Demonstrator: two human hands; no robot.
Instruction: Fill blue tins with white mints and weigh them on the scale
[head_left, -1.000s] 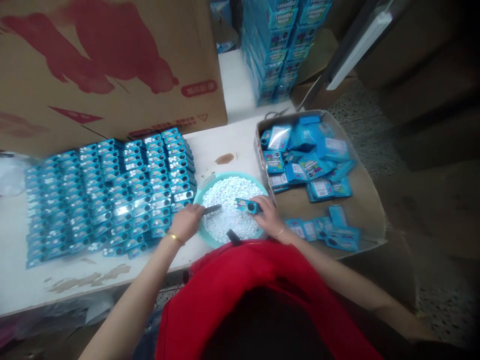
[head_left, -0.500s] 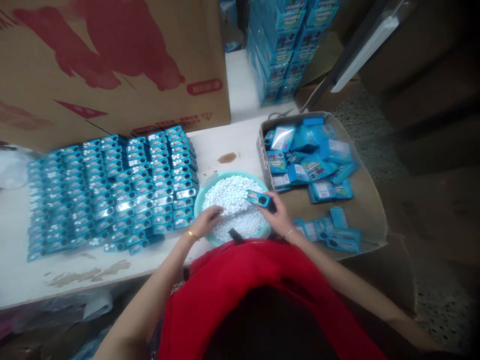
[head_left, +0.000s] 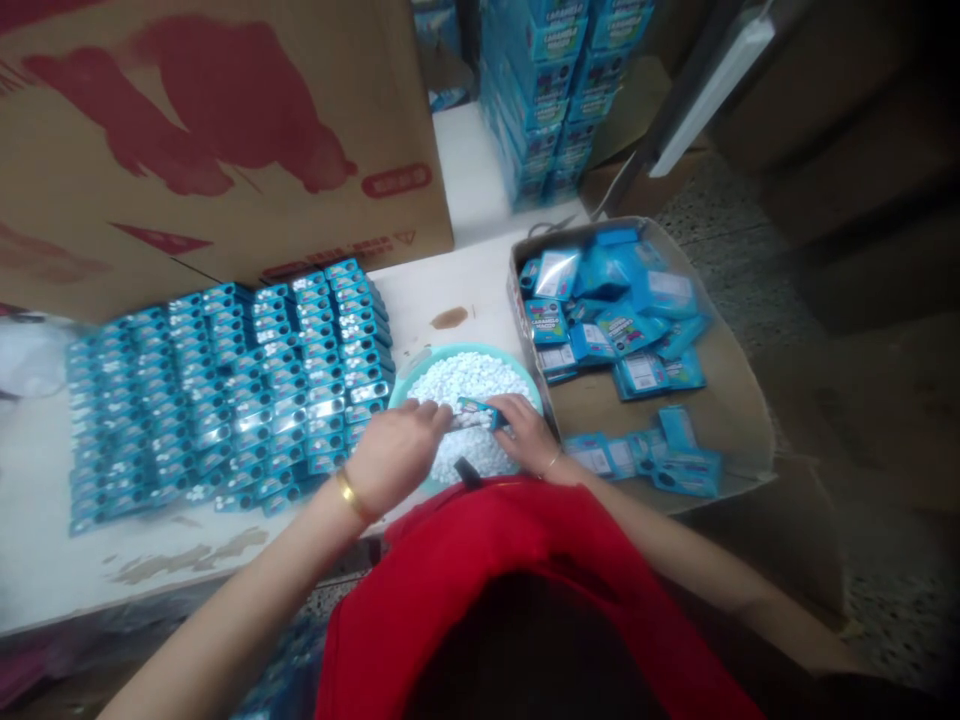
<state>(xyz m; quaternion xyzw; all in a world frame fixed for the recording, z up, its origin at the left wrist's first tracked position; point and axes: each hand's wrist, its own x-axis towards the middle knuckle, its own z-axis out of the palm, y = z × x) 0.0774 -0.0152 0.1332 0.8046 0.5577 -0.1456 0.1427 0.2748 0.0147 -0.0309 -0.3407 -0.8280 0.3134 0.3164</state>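
Gripping one blue box [head_left: 475,411] — left hand [head_left: 391,452] and right hand [head_left: 527,436] both closed on it | one teal bowl [head_left: 433,355] beneath | earlier, left hand lay apart in the pellets [head_left: 469,380]

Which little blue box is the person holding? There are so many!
From the big brown carton with red print, come forward to the round teal bowl of white pieces. The little blue box is over that bowl, held between the left hand and right hand. It alone is held; the other boxes lie in rows or piled in the cardboard tray.
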